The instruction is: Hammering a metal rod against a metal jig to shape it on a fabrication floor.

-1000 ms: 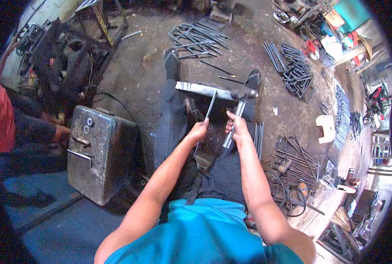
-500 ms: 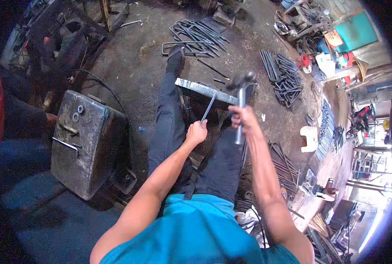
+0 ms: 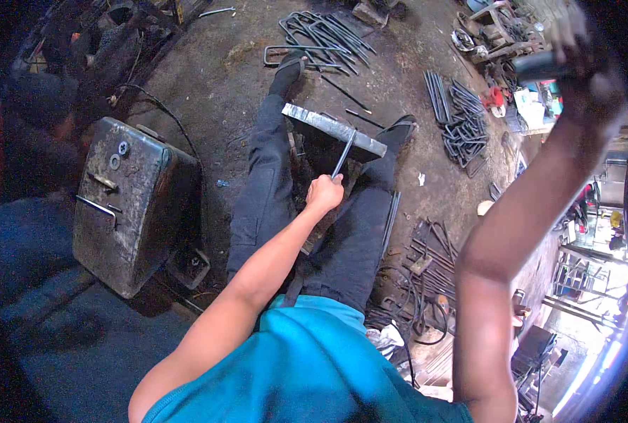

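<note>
My left hand is closed round a thin steel rod. The rod's far end rests on the top edge of a thick, heavy metal block between my legs. Raised high at the upper right, my right hand grips a hammer, well away from the block. Motion smears that hand, and most of the hammer is blurred or hidden.
Bent rods lie in a heap beyond my left foot, with another pile to the right. A dark metal box bearing a nut, a washer and a bent rod stands at left. A person's dark sleeve shows beside it.
My right hand has swung the hammer up and right, away from the block. My left hand still holds the rod against the block. The view has shifted slightly.
</note>
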{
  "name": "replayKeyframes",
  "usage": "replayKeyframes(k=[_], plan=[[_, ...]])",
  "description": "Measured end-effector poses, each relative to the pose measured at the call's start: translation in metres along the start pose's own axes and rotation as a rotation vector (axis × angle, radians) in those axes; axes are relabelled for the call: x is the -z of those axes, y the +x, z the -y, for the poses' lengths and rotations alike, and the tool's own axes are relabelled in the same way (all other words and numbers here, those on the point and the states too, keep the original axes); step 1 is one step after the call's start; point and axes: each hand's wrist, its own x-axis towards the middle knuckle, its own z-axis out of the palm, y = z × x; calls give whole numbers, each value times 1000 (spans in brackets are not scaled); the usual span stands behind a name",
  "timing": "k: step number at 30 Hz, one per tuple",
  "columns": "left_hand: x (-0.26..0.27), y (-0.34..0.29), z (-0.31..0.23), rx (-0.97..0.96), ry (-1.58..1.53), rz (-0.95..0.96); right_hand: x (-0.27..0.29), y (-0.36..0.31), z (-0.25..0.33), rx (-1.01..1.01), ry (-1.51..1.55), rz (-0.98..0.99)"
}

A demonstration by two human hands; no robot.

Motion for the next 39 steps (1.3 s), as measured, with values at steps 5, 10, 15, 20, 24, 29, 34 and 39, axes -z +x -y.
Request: replayKeyframes(k=[5,10,15,20,24,29,34,39], plan=[[12,-12,1,66,12,84,-8,-134,-119,-593,-330,-244],[-2,-13,35,-14,124,88,55,-271,-290,-1191,-302,-313],[-4,-17,18,-197,-33,20,72,-242,-262,-1154,-147,-414],[-7,11,26,-310,-152,11,59,-181,-182,-906,-175,-352],[-4,20,19,-71,-405,292,31,-126,-102,-598,-39,-252],[-3,30,22,26,-511,430,12,-104,-78,-301,-8,-114],[-8,28,24,-13,-399,341,34,-200,-203,-752,0,-239],[-2,20,23,1,-385,363,54,-288,-300,-1210,-260,-339]])
